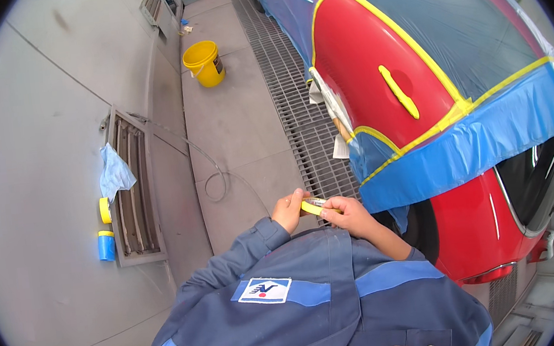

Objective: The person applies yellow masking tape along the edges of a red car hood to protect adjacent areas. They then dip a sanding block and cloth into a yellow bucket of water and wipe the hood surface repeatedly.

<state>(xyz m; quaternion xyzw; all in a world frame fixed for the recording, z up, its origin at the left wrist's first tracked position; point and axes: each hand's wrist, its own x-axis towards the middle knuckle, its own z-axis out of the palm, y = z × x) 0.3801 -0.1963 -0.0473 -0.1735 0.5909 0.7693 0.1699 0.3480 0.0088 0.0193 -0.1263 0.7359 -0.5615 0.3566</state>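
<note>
In front of my body, my left hand is closed around a roll of yellow masking tape. The fingers of my right hand pinch the roll's near right side; whether they hold a loose end is too small to tell. To the right stands a red car with a bare red panel, edged by yellow tape. Yellow tape also wraps the door handle. Blue masking film hangs below the panel, apart from both hands.
A floor grate runs along the car. Further off stands a yellow bucket. A thin hose loops over the floor. At the left wall vent are a blue cloth, a yellow tape roll and a blue-and-yellow roll.
</note>
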